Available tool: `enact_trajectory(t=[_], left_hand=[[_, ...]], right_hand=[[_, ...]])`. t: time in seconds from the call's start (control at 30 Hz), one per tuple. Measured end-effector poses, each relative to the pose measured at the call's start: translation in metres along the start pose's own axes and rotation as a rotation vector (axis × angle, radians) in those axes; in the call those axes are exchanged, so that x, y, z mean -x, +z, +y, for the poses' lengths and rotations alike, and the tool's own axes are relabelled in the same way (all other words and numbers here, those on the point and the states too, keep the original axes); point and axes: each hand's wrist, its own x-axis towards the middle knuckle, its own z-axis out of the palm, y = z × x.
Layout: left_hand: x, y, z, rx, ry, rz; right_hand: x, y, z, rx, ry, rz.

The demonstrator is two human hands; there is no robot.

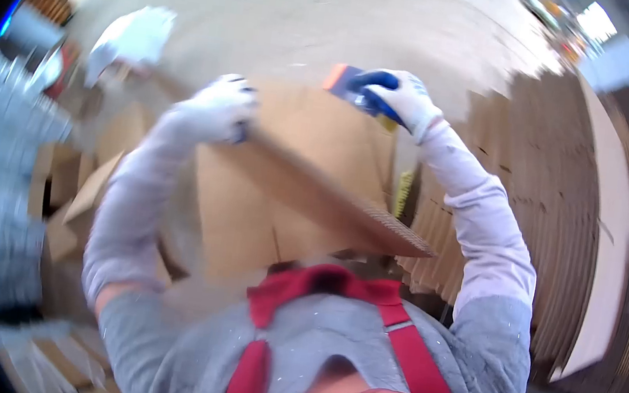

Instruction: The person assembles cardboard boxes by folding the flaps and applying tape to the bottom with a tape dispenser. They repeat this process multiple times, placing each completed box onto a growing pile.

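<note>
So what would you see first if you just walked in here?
First, the two white-gloved hands up in the middle: the left hand grips the edge of a big cardboard sheet, and the right hand holds a blue and orange tool. Tall stacks of cardboard fill the right side.

Wht gloves [219, 110], brn cardboard [311, 161], blu/org tool [353, 83].

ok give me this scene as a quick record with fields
left hand: white glove, grip on the edge of a cardboard sheet
right hand: white glove, raised, holding a blue and orange tool
nearby: cardboard stacks on the right; another white glove further off, blurred
clothing: grey top, red straps
</note>
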Motion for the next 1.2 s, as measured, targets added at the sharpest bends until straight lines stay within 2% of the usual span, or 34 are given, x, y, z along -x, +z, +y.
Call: enact_trajectory(t=[0.03, 0.07, 0.1, 0.13, 0.17, 0.23, 0.3, 0.33, 0.4, 0.43, 0.47, 0.53, 0.57, 0.63, 0.7, 0.77, 0.83, 0.87, 0.9, 0.93, 0.97, 1.03, 1.07, 1.13, 1.17, 1.2], left_hand=[[0.0, 0.026, 0.001, -0.025, -0.059, 0.093], [-0.014, 0.02, 0.02, -0.141, -0.136, 0.174], [-0.02, 0.02, 0.046, -0.297, -0.296, 0.27], [-0.02, 0.03, 0.065, -0.321, -0.348, 0.351], [-0.02, 0.04, 0.082, -0.344, -0.375, 0.44], [-0.018, 0.038, 0.113, -0.189, -0.256, 0.562], [-0.02, 0.053, 0.135, -0.03, -0.041, 0.55], [-0.023, 0.056, 0.141, 0.063, -0.108, 0.618], [0.007, 0.057, 0.153, 0.1, -0.188, 0.531], [-0.003, 0.054, 0.149, 0.129, -0.131, 0.504], [0.003, 0.049, 0.151, 0.136, -0.115, 0.503], [0.013, 0.037, 0.16, 0.115, -0.048, 0.523], [0.016, 0.03, 0.166, 0.075, -0.035, 0.534], [0.014, 0.014, 0.185, 0.096, -0.136, 0.532], [-0.015, 0.001, 0.173, 0.087, -0.148, 0.465], [-0.032, 0.004, 0.155, 0.074, -0.131, 0.271], [-0.026, -0.006, 0.151, 0.13, -0.132, 0.283], [-0.015, -0.018, 0.149, 0.121, -0.09, 0.32], [0.0, -0.028, 0.143, 0.115, -0.045, 0.351], [0.019, -0.036, 0.128, 0.138, -0.068, 0.325], [0.04, -0.042, 0.114, 0.163, -0.089, 0.297], [0.07, -0.046, 0.101, 0.18, -0.239, 0.223], [0.077, -0.042, 0.085, 0.174, -0.24, 0.224], [0.078, -0.031, 0.06, 0.522, -0.499, -0.151], [0.057, -0.05, 0.06, 0.833, -0.63, -0.396], [0.039, -0.052, 0.053, 1.027, -0.506, -0.419]], right_hand=[[-0.008, 0.018, -0.003, -0.021, -0.01, 0.021], [-0.019, 0.033, 0.009, -0.044, -0.026, 0.025], [-0.031, 0.05, 0.021, -0.129, -0.024, 0.021], [-0.039, 0.064, 0.012, -0.18, 0.044, 0.01], [-0.042, 0.071, 0.006, -0.221, 0.128, 0.018], [-0.054, 0.083, 0.006, -0.072, 0.014, 0.037], [-0.051, 0.09, -0.039, 0.183, -0.126, 0.015], [-0.052, 0.097, -0.066, 0.28, -0.169, -0.077], [-0.059, 0.113, -0.097, 0.439, -0.252, -0.27], [-0.064, 0.125, -0.111, 0.685, 0.004, -0.49], [-0.053, 0.114, -0.123, 0.63, -0.016, -0.543], [-0.045, 0.108, -0.116, 0.626, -0.124, -0.496], [-0.046, 0.099, -0.113, 0.687, -0.089, -0.515], [-0.047, 0.087, -0.111, 0.764, -0.034, -0.497], [-0.052, 0.087, -0.105, 0.974, -0.147, -0.477], [-0.058, 0.099, -0.096, 0.862, -0.121, -0.412], [-0.077, 0.088, -0.067, 0.668, -0.171, -0.33], [-0.076, 0.064, -0.061, 0.67, -0.122, -0.324], [-0.064, 0.032, -0.052, 0.667, -0.067, -0.318], [-0.044, 0.001, -0.044, 0.703, -0.114, -0.233], [-0.018, -0.03, -0.045, 0.782, -0.071, -0.236], [0.031, -0.057, -0.015, 0.797, 0.003, -0.202], [0.053, -0.055, -0.003, 0.822, -0.026, -0.202], [0.08, -0.033, 0.018, 0.801, -0.044, -0.206], [0.085, -0.024, 0.024, 0.761, -0.031, -0.202], [0.088, -0.02, 0.015, 0.821, -0.033, -0.209]])
